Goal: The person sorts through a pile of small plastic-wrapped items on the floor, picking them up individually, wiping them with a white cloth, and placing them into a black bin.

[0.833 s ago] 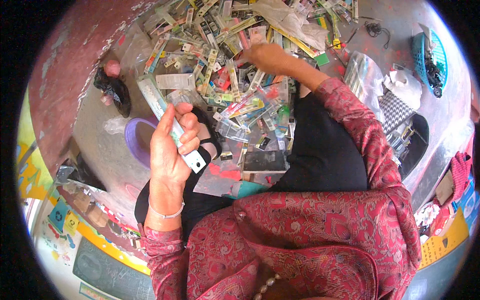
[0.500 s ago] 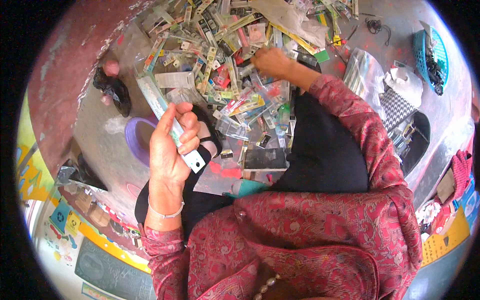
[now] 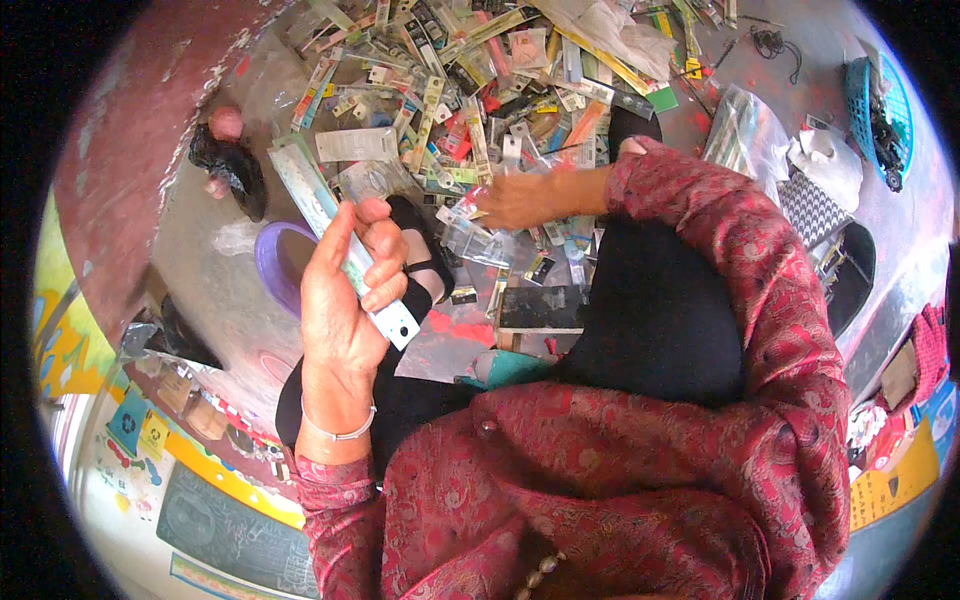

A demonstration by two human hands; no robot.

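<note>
My left hand point(image 3: 352, 275) is closed round a long, narrow clear plastic packet point(image 3: 302, 180) with a white and pale green card inside. The packet slants up and to the left, and its lower end, with a dark round hole, sticks out below my fingers. Over the near part of a heap of small packets point(image 3: 430, 110) is my right hand point(image 3: 520, 201), back upward, fingers together and bent down. A clear packet with red and white on it point(image 3: 466, 206) lies at its fingertips. What the fingers hold is hidden.
My feet and folded legs border the heap. Left lie a purple ring-shaped thing point(image 3: 274, 268) and a black plastic bag point(image 3: 240, 178). A dark flat block point(image 3: 541, 309) rests near my lap. Right are plastic bags point(image 3: 745, 135), a black holder point(image 3: 850, 275) and a blue basket point(image 3: 905, 110).
My right hand has come from the middle of the heap toward me, to its near edge. My left hand keeps the same packet. The whole view has shifted slightly.
</note>
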